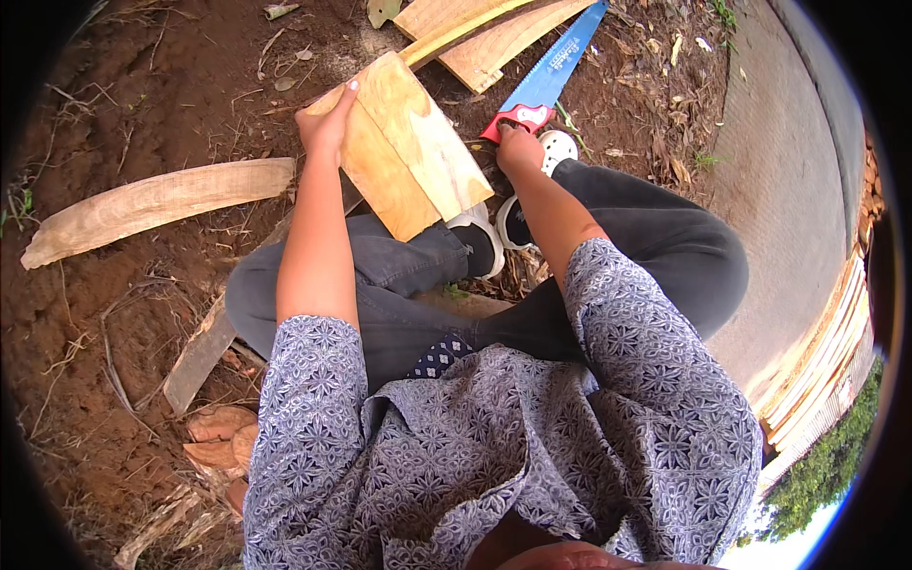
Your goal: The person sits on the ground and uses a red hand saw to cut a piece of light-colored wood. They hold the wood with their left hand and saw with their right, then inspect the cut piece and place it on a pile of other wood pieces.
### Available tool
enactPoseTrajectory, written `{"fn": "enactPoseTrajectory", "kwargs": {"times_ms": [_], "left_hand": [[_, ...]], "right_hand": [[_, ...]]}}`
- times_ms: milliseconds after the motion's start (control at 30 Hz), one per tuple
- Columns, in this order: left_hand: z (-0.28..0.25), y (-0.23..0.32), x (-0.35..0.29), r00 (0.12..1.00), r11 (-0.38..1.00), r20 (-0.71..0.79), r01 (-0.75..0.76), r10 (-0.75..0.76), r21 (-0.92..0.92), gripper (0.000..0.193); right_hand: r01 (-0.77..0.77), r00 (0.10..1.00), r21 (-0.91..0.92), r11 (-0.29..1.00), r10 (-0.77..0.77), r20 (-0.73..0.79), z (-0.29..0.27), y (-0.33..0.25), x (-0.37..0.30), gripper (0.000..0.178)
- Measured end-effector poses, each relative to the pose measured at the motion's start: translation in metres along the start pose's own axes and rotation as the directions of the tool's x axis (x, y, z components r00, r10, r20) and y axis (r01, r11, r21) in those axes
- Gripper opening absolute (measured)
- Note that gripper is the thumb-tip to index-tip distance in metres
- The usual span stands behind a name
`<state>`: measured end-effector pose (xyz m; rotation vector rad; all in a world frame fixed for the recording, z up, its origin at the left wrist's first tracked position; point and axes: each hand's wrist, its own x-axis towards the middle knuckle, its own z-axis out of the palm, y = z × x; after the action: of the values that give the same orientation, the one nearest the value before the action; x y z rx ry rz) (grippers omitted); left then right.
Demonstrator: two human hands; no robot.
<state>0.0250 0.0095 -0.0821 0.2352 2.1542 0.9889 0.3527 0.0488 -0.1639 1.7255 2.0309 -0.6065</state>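
My left hand [326, 125] grips the upper left edge of a flat wooden board [418, 142], its thumb lying on the top face. The board is pale yellow and brown, with a straight line running down its length. It is tilted above my left leg. In my right hand [520, 149] is the red handle of a hand saw [549, 74]. The blue toothed blade points up and away to the right, apart from the board. My fingers wrap round the handle and are partly hidden.
Ahead lie several long planks [518, 43] on the brown soil. A curved wooden slab [161, 204] rests to the left, and another wood strip [201, 356] sits beside my left knee. White shoes [559, 149] are close to the saw. A grey sheet-like surface [784, 190] stretches along the right.
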Motion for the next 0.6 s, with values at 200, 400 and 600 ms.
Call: {"fn": "enactPoseTrajectory", "kwargs": {"times_ms": [200,400,600], "left_hand": [[-0.006,-0.007,0.007,0.999,1.0,-0.033,-0.031,0.031,0.001,0.111],[0.0,0.001,0.001,0.999,0.999,-0.016,-0.034,0.034,-0.015,0.115],[0.004,-0.015,0.025,0.997,0.998,-0.028,-0.068,0.068,-0.008,0.117]], "right_hand": [[-0.036,0.999,0.08,0.996,0.036,0.0,-0.021,-0.011,-0.019,0.035],[-0.168,0.953,0.96,0.225,0.285,0.1,-0.04,-0.018,-0.057,0.047],[0.083,0.936,0.802,-0.592,0.322,0.141,-0.082,0.004,-0.071,0.042]]}}
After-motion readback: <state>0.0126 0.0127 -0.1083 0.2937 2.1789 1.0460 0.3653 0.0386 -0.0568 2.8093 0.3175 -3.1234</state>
